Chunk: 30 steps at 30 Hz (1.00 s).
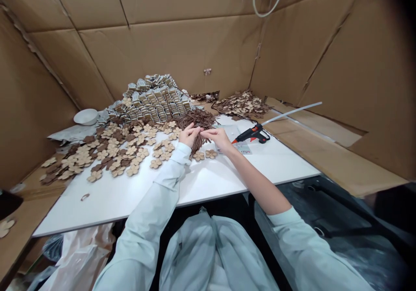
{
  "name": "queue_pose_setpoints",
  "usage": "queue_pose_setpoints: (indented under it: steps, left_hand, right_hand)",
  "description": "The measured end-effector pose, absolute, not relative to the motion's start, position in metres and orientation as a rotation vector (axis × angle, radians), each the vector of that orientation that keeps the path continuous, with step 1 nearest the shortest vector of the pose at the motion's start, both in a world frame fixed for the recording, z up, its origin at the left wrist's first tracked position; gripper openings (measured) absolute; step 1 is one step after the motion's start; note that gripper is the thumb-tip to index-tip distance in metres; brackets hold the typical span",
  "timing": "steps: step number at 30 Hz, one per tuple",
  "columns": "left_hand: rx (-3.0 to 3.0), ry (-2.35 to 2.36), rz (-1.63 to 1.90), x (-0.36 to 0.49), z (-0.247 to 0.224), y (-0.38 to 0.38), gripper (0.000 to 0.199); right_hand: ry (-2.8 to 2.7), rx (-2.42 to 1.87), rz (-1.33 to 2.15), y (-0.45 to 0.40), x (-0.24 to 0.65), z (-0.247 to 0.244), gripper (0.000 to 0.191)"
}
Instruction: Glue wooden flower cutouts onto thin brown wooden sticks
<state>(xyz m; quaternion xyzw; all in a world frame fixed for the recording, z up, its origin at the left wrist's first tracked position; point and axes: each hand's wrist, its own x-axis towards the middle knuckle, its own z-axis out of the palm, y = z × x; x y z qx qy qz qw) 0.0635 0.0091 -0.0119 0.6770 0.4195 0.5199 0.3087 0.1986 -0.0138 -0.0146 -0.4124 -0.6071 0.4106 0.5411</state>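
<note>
My left hand (189,135) and my right hand (220,138) meet over the white board, fingertips pinched together and almost touching. What lies between them is too small to make out. Just behind and under the hands is a heap of thin brown strips (198,118). Two tan flower cutouts (211,154) lie below my fingers. To the left spread many tan and dark brown flower cutouts (112,148). Right of my right hand rests a black and orange hot glue gun (255,133), with a long translucent glue stick (292,112) sticking out of its back.
Stacked small bundles with silvery wrapping (156,102) rise at the back left, near a white bowl (86,116). Another pile of cutouts (242,104) sits at the back right. Cardboard walls (182,52) enclose the white board (130,200). A small brown loop (85,197) lies front left.
</note>
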Motion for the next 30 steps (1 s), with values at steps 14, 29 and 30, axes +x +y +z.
queue_pose_setpoints:
  steps: [14, 29, 30]
  left_hand:
    - [1.715, 1.13, 1.318, 0.061, -0.022, 0.018, 0.028]
    - [1.669, 1.17, 1.256, 0.066, -0.017, 0.006, 0.03]
    - [1.666, 1.185, 1.233, 0.066, -0.019, 0.007, 0.033]
  right_hand:
    - [-1.464, -1.023, 1.073, -0.014, 0.201, -0.016, 0.039]
    - [-1.417, -1.038, 1.054, -0.014, 0.201, -0.018, 0.033]
    - [-1.431, -1.057, 1.033, -0.015, 0.204, -0.017, 0.034]
